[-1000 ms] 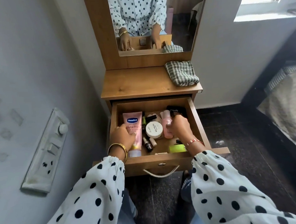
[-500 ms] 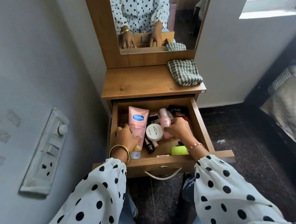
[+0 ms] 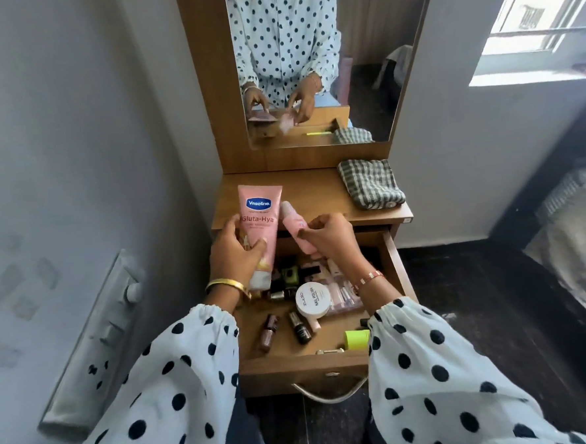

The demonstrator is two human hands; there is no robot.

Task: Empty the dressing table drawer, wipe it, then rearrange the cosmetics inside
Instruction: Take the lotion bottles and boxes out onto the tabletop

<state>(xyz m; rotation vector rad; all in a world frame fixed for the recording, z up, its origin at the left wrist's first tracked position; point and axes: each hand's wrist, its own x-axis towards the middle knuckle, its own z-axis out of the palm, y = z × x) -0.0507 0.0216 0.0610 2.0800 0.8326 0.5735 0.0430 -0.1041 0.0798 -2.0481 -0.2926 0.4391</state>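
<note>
Two hands are raised above the open drawer point(image 3: 395, 270), each holding one item. The left hand point(image 3: 233, 256) grips the lower half of a pink Vaseline tube point(image 3: 261, 223), thumb on its left edge and fingers curled across the front; the tube stands nearly upright with its white cap downward, its top overlapping the worktop point(image 3: 310, 190) behind. A gold bangle point(image 3: 227, 286) circles that wrist. The right hand point(image 3: 330, 240) has its fingers curled round a small pink bottle point(image 3: 293, 221), which tilts left so its top sits just beside the tube. A beaded bracelet point(image 3: 369, 279) sits on the right wrist. Both forearms come up from the bottom corners in white sleeves with black dots.

Inside the drawer, a round white tub point(image 3: 311, 299) marked nail polish lies near the middle, two dark nail polish bottles point(image 3: 299, 327) lie in front of it, and a lime-green cap point(image 3: 357, 339) shows at the front right, partly covered by the right sleeve. The back of the drawer is largely hidden by the hands; small jumbled items there are hard to tell apart. A folded checked cloth point(image 3: 370, 182) rests on the worktop's right side, below the mirror point(image 3: 359, 46), which reflects the hands and their items.
</note>
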